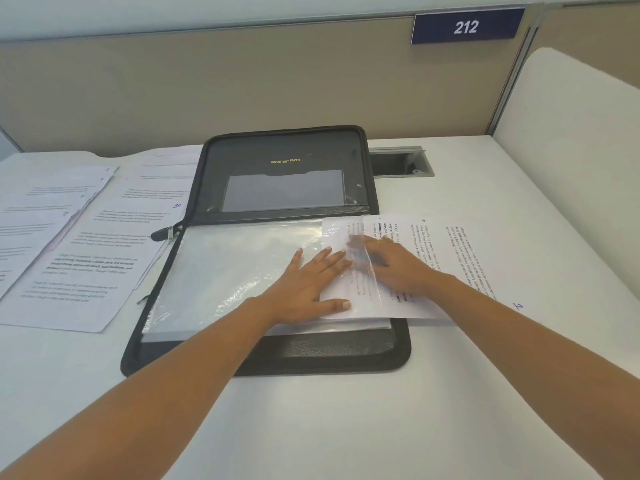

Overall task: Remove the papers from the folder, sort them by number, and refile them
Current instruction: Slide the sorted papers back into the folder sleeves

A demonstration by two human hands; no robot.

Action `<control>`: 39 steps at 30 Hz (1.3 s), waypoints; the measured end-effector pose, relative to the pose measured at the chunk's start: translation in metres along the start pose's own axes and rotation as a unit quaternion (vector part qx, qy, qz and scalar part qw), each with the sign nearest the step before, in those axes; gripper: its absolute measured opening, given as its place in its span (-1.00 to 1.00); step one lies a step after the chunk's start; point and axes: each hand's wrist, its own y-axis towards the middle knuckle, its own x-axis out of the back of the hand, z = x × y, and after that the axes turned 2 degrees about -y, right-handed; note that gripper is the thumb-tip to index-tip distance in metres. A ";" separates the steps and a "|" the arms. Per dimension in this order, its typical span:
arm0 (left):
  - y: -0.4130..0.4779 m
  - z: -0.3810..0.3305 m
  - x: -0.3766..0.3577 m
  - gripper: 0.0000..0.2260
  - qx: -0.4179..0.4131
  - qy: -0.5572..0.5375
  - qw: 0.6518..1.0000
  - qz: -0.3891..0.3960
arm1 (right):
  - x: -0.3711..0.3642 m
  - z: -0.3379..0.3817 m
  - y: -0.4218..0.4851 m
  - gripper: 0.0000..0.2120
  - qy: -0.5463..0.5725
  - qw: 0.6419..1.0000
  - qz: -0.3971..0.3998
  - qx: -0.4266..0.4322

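Note:
A black zip folder lies open on the desk, its clear plastic sleeves stacked on the near half. A printed sheet marked 2 sticks out of the top sleeve's right opening, part of it under the plastic. My left hand lies flat on the sleeve, fingers straight, next to the opening. My right hand rests on the sheet at the sleeve's mouth, its fingertips blurred under the plastic edge. Several more printed papers are spread left of the folder, one marked 10.
The white desk ends at a beige partition with a blue 212 sign. A cable slot opens behind the folder's right corner. A white rounded panel rises at the right.

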 end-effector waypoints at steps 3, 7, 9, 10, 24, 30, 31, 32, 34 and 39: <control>0.001 -0.004 0.003 -0.06 0.005 0.008 1.000 0.003 | 0.012 -0.011 -0.005 -0.64 -0.010 0.994 -0.097 -0.053; 0.003 -0.011 0.004 -0.18 0.013 0.010 1.000 0.022 | 0.001 -0.017 -0.010 -0.53 -0.025 0.994 -0.053 -0.089; 0.004 -0.013 0.003 -0.22 0.021 0.021 0.999 0.028 | -0.006 -0.013 -0.008 -0.52 -0.017 0.994 -0.056 -0.088; 0.005 -0.014 0.003 -0.23 0.023 0.027 0.999 0.029 | -0.008 -0.010 -0.006 -0.52 -0.014 0.994 -0.060 -0.088; 0.009 -0.017 -0.004 -0.21 0.054 0.036 0.998 0.006 | -0.012 -0.013 -0.019 -0.51 -0.054 0.959 -0.140 -0.242; 0.009 -0.020 -0.003 -0.26 0.060 0.027 0.998 0.000 | -0.021 0.002 -0.007 -0.53 -0.039 0.968 -0.122 -0.216; 0.008 -0.020 -0.003 -0.28 0.062 0.023 0.998 -0.004 | -0.019 0.002 -0.007 -0.53 -0.036 0.968 -0.126 -0.216; 0.008 -0.019 -0.002 -0.28 0.063 0.017 0.998 -0.009 | -0.017 0.001 -0.008 -0.54 -0.041 0.965 -0.136 -0.219; 0.009 -0.018 0.000 -0.27 0.067 0.006 0.998 -0.016 | -0.010 -0.003 -0.012 -0.57 -0.064 0.956 -0.158 -0.240; 0.010 -0.024 -0.003 -0.33 0.070 0.009 0.997 -0.012 | -0.013 -0.007 -0.016 -0.57 -0.074 0.958 -0.111 -0.253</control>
